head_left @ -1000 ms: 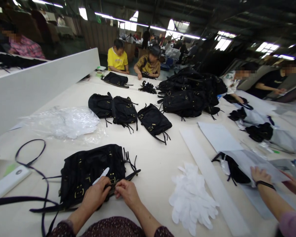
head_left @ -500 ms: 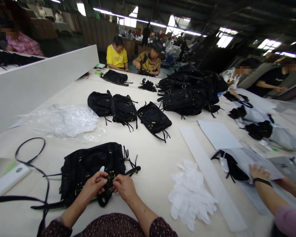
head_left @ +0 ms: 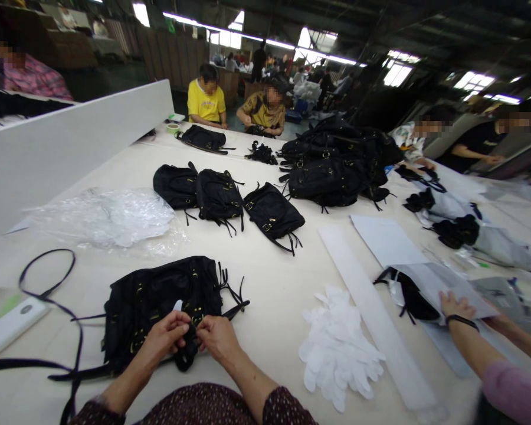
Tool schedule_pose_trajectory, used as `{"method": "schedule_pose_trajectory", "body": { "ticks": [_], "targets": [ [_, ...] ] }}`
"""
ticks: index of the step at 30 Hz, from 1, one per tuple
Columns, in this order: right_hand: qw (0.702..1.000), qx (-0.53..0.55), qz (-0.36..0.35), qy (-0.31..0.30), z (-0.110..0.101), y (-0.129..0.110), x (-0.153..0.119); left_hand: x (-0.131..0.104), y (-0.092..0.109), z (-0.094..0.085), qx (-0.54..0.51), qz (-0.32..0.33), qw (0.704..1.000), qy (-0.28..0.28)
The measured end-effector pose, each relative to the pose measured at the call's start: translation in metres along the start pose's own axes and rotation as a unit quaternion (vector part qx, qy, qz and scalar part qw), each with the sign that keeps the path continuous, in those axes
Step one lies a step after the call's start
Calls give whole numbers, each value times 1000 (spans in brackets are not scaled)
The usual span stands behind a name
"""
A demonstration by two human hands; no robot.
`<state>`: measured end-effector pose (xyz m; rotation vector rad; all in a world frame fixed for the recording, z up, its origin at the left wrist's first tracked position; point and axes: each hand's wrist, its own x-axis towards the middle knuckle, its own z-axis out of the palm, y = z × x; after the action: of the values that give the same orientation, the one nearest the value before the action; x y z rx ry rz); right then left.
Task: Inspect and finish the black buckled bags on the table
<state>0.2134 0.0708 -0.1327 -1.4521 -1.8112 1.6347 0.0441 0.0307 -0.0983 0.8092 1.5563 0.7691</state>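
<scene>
A black bag (head_left: 159, 289) with gold-coloured buckles and rings lies flat on the table in front of me. My left hand (head_left: 170, 333) is closed at its near edge, with a small white piece (head_left: 177, 305) showing by the fingertips. Beside it, my right hand (head_left: 218, 337) pinches at a short black strap (head_left: 186, 354) of the bag. The fingers of both hands almost meet at this strap. A long thin black strap (head_left: 77, 336) loops over the table to the left of the bag.
White flat pieces (head_left: 343, 348) lie heaped at right, by a long white strip (head_left: 376, 319). Crumpled clear plastic (head_left: 128, 215) and several black bags (head_left: 274, 215) lie beyond. A co-worker's hand (head_left: 458, 307) presses a bagged item at far right. A white partition (head_left: 79, 147) stands left.
My right hand has shifted slightly left, closer to my left hand at the strap. The whole view has moved a little; the bag stays in place.
</scene>
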Motion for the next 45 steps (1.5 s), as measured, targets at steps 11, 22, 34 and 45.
{"method": "schedule_pose_trajectory", "body": {
  "ticks": [11, 22, 34, 45],
  "targets": [
    [999, 8, -35, 17, 1, 6, -5, 16, -23, 5, 45, -21, 999, 4],
    [980, 200, 18, -7, 7, 6, -4, -2, 0, 9, 17, 2, 1000, -4],
    [951, 307, 27, 8, 13, 11, -1, -3, -7, 11, 321, 128, 937, 47],
    [949, 313, 31, -3, 8, 9, 1, -10, -3, 20, 418, 187, 888, 42]
  ]
}}
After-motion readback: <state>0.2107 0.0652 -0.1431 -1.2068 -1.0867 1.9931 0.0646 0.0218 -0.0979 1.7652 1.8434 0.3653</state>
